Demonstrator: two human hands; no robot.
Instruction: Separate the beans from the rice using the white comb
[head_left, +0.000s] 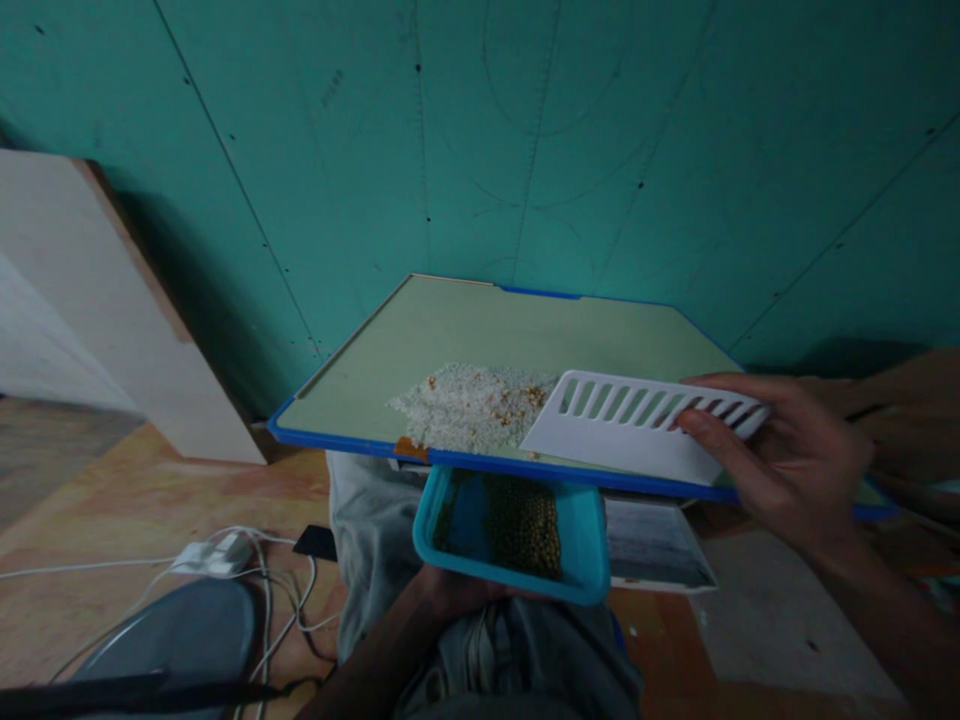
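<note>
My right hand (787, 460) is closed on one end of a flat white slotted plastic piece (615, 440), thumb on the near face. The piece stands tilted on the pale green tabletop (585, 335), its other end touching a pile of white rice-like grains (465, 400). Golden-brown bean-like bits (525, 402) are mixed into that pile, mostly at its right side. Just below the table's near edge, my left hand (465, 592) holds a blue plastic tub (585, 570) from beneath; its fingers are mostly hidden. Inside the tub lie tan round beans (541, 530) and smaller dark green grains (502, 505).
A blue rim (345, 443) edges the table, which stands against a green wall (480, 150). A pale board (142, 300) leans at left. White cables with a power strip (214, 553) and a grey rounded object (172, 640) lie on the floor. An open tray (656, 545) sits behind the tub.
</note>
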